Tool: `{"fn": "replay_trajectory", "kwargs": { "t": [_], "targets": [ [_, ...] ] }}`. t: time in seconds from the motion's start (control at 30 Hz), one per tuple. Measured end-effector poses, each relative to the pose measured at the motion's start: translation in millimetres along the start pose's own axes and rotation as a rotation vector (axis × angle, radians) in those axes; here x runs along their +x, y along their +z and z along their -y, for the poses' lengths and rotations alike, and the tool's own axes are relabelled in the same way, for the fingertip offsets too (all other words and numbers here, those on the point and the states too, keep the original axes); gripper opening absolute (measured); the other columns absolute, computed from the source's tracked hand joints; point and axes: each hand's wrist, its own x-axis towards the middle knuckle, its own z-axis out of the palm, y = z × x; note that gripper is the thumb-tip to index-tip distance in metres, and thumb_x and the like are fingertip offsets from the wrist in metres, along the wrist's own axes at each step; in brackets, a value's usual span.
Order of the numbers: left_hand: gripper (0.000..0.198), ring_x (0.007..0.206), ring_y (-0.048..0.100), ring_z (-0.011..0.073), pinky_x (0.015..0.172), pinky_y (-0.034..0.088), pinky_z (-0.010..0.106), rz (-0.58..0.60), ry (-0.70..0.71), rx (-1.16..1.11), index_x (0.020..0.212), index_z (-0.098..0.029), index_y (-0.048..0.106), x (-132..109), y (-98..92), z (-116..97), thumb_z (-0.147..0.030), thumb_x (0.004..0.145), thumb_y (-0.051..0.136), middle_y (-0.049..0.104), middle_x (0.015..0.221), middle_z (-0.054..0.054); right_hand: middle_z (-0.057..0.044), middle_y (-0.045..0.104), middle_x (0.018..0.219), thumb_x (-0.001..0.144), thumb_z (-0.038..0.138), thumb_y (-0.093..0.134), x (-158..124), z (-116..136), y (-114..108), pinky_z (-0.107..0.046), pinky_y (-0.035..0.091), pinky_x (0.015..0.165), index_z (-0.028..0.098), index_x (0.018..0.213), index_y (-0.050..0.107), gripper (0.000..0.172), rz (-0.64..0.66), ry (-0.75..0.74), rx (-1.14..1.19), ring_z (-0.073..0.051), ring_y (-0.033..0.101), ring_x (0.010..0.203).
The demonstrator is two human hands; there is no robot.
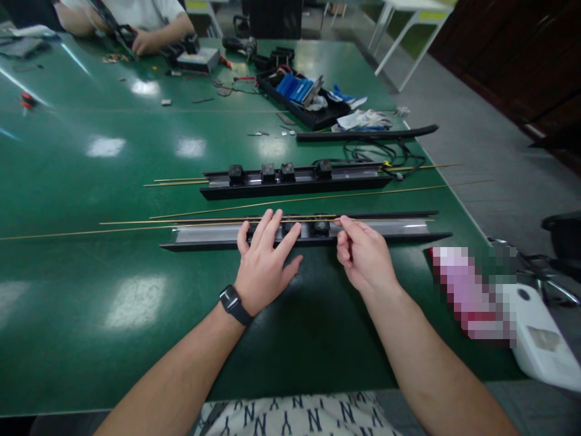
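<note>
A long black channel (206, 235) with a pale inner face lies across the green table in front of me. Thin brass-coloured rods (131, 223) run along it and stick out past its left end. My left hand (269, 260), with a black watch on the wrist, rests over the channel's middle with its fingers spread. Just right of a black block (321, 226) in the channel, my right hand (363, 248) pinches a thin rod between thumb and forefinger. Black blocks beneath my left fingers are partly hidden.
Behind lies a second channel (295, 188) with several black blocks and rods. Farther back are a cable bundle (385, 151), a black strip (363, 135), gloves (363, 120) and a black tray (313, 115). A person's hand (145, 42) is at the far left. A white device (540, 333) sits right.
</note>
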Motion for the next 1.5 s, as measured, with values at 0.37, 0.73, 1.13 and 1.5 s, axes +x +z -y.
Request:
{"fn": "replay_trajectory", "kwargs": {
  "t": [0.37,0.73,1.13,1.5],
  "targets": [
    [0.057,0.158,0.036,0.0354,0.126,0.018,0.063,0.0,0.002,-0.003,0.149,-0.028,0.059,0.9,0.7,-0.1,-0.04,0.094,0.072,0.043,0.167,0.019,0.003,0.061,0.057,0.08,0.041,0.087,1.9,-1.1,-1.4,-0.016,0.022,0.027,0.015,0.086,0.071,0.031,0.042,0.013,-0.016,-0.005,0.043,0.033],
    [0.057,0.159,0.036,0.0343,0.126,0.017,0.062,0.006,-0.001,0.0,0.149,-0.028,0.058,0.0,0.7,0.2,-0.04,0.096,0.07,0.043,0.168,0.018,0.005,0.059,0.055,0.08,0.039,0.086,0.7,-0.1,0.2,-0.015,0.023,0.027,0.014,0.088,0.072,0.03,0.034,0.017,-0.026,-0.005,0.04,0.033],
    [0.057,0.158,0.036,0.0349,0.127,0.015,0.062,0.01,-0.003,-0.002,0.15,-0.028,0.058,0.8,-0.5,-0.5,-0.04,0.095,0.07,0.042,0.168,0.018,0.005,0.059,0.055,0.081,0.038,0.085,0.1,0.6,0.3,-0.015,0.022,0.027,0.015,0.087,0.071,0.028,0.0,0.002,-0.015,-0.005,0.041,0.032],
    [0.057,0.159,0.035,0.0348,0.127,0.016,0.063,0.023,-0.005,-0.005,0.15,-0.028,0.058,0.7,-1.6,-1.2,-0.039,0.095,0.07,0.041,0.169,0.018,0.005,0.059,0.056,0.078,0.04,0.088,0.4,-0.4,-1.3,-0.015,0.023,0.028,0.015,0.088,0.072,0.031,0.039,0.024,-0.04,-0.004,0.041,0.034]
  ]
}}
